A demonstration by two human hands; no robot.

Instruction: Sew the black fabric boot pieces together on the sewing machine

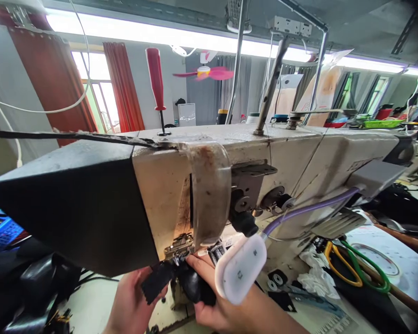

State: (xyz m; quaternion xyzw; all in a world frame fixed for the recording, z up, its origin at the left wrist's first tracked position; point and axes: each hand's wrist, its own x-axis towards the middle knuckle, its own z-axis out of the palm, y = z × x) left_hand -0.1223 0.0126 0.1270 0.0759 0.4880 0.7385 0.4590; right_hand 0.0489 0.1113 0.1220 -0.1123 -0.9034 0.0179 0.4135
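A large industrial sewing machine [296, 162] fills the middle of the view. Below its needle area and metal presser parts [179, 246], a black leather-like piece [190, 280] is bunched up. My left hand [130, 297] grips the left side of this piece, with a black flap [156, 281] hanging over the fingers. From the right, my right hand [226, 297] holds it, fingers reaching up close to the presser parts. A white lamp head [242, 269] on a purple cable covers part of my right hand. The needle tip itself is hidden.
A red screwdriver [155, 79] stands upright on the machine's top. On the right lie yellow-handled scissors [341, 264], green-handled scissors [369, 271] and crumpled white cloth [318, 276]. Dark shiny material [38, 287] is heaped at left, near a blue basket [5, 232].
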